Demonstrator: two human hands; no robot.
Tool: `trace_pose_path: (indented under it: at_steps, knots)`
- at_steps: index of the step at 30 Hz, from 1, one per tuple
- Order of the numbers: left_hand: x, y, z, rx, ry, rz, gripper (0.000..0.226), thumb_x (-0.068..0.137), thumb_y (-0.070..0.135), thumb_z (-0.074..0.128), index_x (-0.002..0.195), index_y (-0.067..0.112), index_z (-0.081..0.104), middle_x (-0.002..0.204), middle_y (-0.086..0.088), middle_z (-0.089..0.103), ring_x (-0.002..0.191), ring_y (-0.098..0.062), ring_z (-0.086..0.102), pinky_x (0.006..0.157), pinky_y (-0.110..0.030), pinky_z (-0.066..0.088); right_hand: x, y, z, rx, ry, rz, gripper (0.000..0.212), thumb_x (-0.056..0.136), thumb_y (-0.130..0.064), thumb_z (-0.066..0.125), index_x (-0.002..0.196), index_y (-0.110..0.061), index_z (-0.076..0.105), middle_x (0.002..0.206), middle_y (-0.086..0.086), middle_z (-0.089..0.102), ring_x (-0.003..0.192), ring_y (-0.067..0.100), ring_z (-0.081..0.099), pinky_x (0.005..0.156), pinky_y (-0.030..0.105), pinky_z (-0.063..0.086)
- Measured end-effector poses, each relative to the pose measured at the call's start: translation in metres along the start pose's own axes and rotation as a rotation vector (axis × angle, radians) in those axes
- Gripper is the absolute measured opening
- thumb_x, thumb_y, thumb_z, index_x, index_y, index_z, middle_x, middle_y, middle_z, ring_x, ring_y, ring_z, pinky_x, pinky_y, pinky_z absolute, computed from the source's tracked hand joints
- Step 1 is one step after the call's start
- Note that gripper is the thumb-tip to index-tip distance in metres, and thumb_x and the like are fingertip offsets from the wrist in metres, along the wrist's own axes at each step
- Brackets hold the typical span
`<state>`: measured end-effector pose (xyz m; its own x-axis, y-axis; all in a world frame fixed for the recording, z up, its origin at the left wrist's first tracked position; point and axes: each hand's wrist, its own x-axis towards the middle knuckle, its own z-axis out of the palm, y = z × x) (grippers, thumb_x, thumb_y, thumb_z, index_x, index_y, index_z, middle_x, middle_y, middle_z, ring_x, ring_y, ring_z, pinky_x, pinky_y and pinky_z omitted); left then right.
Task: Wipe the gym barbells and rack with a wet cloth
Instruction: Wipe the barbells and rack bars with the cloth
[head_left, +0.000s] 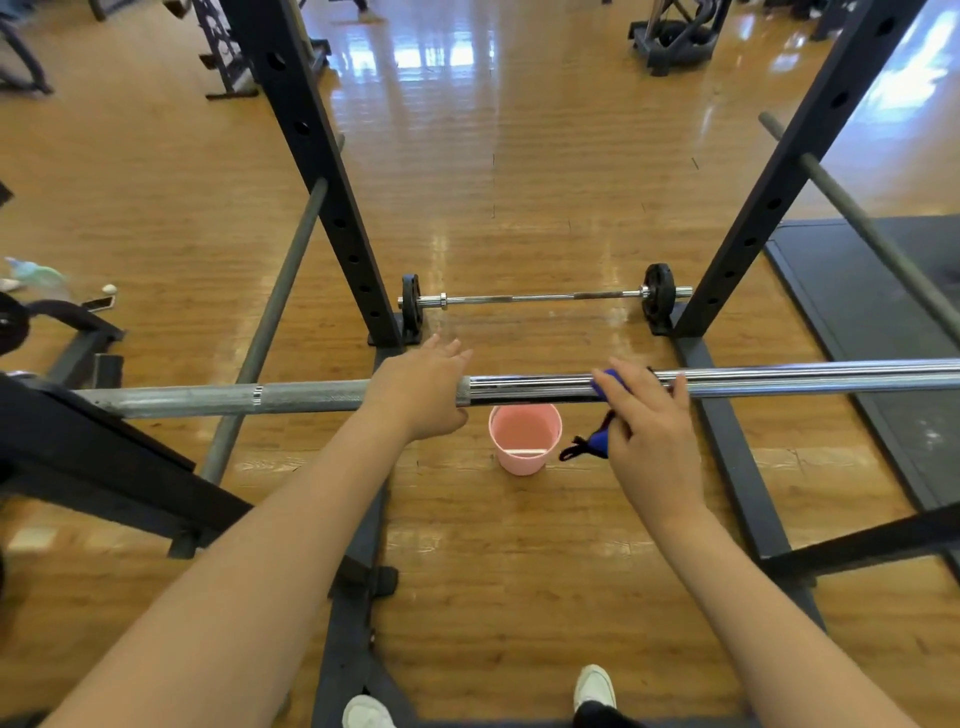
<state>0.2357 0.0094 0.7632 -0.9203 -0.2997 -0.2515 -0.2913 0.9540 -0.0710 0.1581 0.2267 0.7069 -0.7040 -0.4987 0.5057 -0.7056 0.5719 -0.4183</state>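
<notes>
A long steel barbell (524, 391) lies across the view on the black rack (322, 171), its right part shiny chrome. My left hand (423, 392) rests on top of the bar with straight fingers. My right hand (647, 421) grips a blue cloth (613, 382) wrapped round the bar, and the cloth's dark tail (587, 447) hangs below. A second, smaller barbell (540, 298) with black plates lies on the floor between the rack uprights.
A pink bucket (525, 439) stands on the wooden floor just under the bar. Grey safety rods (275, 317) slope along both sides of the rack. A black mat (872, 322) lies at right. A phone (98, 304) and small items lie at left. My shoes (595, 686) show at the bottom.
</notes>
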Motion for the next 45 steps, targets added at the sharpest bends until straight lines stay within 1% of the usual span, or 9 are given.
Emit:
trace_pose_path:
  at_steps: [5, 10, 14, 17, 21, 24, 30, 37, 45]
  knots:
    - [0.0, -0.001, 0.002, -0.002, 0.018, 0.008, 0.076, 0.087, 0.047, 0.058, 0.149, 0.024, 0.021, 0.156, 0.007, 0.021, 0.144, -0.016, 0.018, 0.101, -0.042, 0.04, 0.009, 0.007, -0.009, -0.016, 0.065, 0.179, 0.039, 0.077, 0.016, 0.054, 0.112, 0.002, 0.066, 0.117, 0.019, 0.064, 0.111, 0.036, 0.059, 0.108, 0.051, 0.019]
    - [-0.003, 0.001, 0.003, 0.049, 0.108, 0.013, 0.073, 0.088, 0.05, 0.056, 0.148, 0.021, 0.025, 0.154, 0.003, 0.027, 0.143, -0.02, 0.019, 0.112, -0.042, 0.025, 0.016, -0.043, 0.021, -0.005, -0.016, -0.079, 0.041, 0.078, 0.0, 0.04, 0.106, 0.003, 0.068, 0.111, 0.021, 0.066, 0.102, 0.033, 0.064, 0.099, 0.059, 0.035]
    - [0.0, -0.003, 0.013, 0.092, 0.182, 0.014, 0.069, 0.09, 0.048, 0.052, 0.148, 0.019, 0.026, 0.154, 0.002, 0.028, 0.144, -0.02, 0.016, 0.116, -0.045, 0.013, 0.015, -0.046, 0.02, -0.004, -0.054, -0.145, 0.038, 0.081, -0.007, 0.042, 0.107, -0.003, 0.07, 0.113, 0.015, 0.066, 0.104, 0.028, 0.064, 0.099, 0.052, 0.027]
    - [0.0, -0.004, 0.017, 0.107, 0.213, 0.026, 0.067, 0.092, 0.046, 0.049, 0.148, 0.019, 0.025, 0.155, 0.002, 0.026, 0.144, -0.019, 0.017, 0.116, -0.045, 0.011, 0.012, -0.016, 0.003, 0.025, -0.051, -0.002, 0.041, 0.077, -0.001, 0.048, 0.113, -0.004, 0.068, 0.121, 0.014, 0.063, 0.112, 0.03, 0.06, 0.105, 0.05, 0.021]
    - [-0.002, -0.006, 0.026, 0.143, 0.353, 0.043, 0.061, 0.087, 0.041, 0.058, 0.139, 0.011, 0.045, 0.144, -0.006, 0.045, 0.139, -0.023, 0.033, 0.115, -0.045, 0.018, 0.015, -0.016, -0.004, -0.005, -0.045, 0.095, 0.041, 0.077, -0.001, 0.045, 0.112, -0.001, 0.067, 0.118, 0.016, 0.064, 0.111, 0.032, 0.06, 0.108, 0.049, 0.017]
    - [0.0, -0.008, 0.033, 0.166, 0.489, 0.058, 0.064, 0.068, 0.037, 0.077, 0.12, 0.003, 0.062, 0.126, -0.015, 0.06, 0.127, -0.031, 0.048, 0.107, -0.052, 0.03, 0.023, -0.036, 0.007, -0.041, -0.053, -0.039, 0.038, 0.075, -0.003, 0.045, 0.104, 0.002, 0.069, 0.107, 0.018, 0.068, 0.102, 0.032, 0.065, 0.101, 0.054, 0.026]
    - [0.002, -0.008, 0.036, 0.157, 0.596, 0.09, 0.068, 0.058, 0.036, 0.083, 0.113, 0.0, 0.066, 0.118, -0.018, 0.064, 0.117, -0.032, 0.057, 0.1, -0.05, 0.04, 0.024, -0.045, 0.015, -0.059, -0.095, -0.174, 0.042, 0.08, -0.015, 0.037, 0.104, -0.005, 0.07, 0.107, 0.012, 0.069, 0.099, 0.025, 0.066, 0.1, 0.058, 0.033]
    - [0.005, -0.011, 0.044, 0.101, 0.648, 0.112, 0.054, 0.059, 0.035, 0.079, 0.101, 0.001, 0.071, 0.1, -0.015, 0.071, 0.1, -0.029, 0.067, 0.094, -0.046, 0.047, 0.02, -0.021, 0.001, 0.031, -0.066, 0.085, 0.04, 0.08, -0.005, 0.043, 0.109, -0.007, 0.07, 0.117, 0.01, 0.066, 0.108, 0.026, 0.062, 0.109, 0.05, 0.013]
    - [0.007, -0.012, 0.047, 0.124, 0.699, 0.113, 0.047, 0.062, 0.033, 0.077, 0.097, 0.001, 0.071, 0.099, -0.015, 0.071, 0.101, -0.03, 0.066, 0.097, -0.047, 0.044, 0.02, -0.078, 0.04, 0.023, -0.109, -0.144, 0.038, 0.077, -0.002, 0.05, 0.107, -0.012, 0.071, 0.113, 0.006, 0.068, 0.105, 0.021, 0.064, 0.102, 0.057, 0.026]
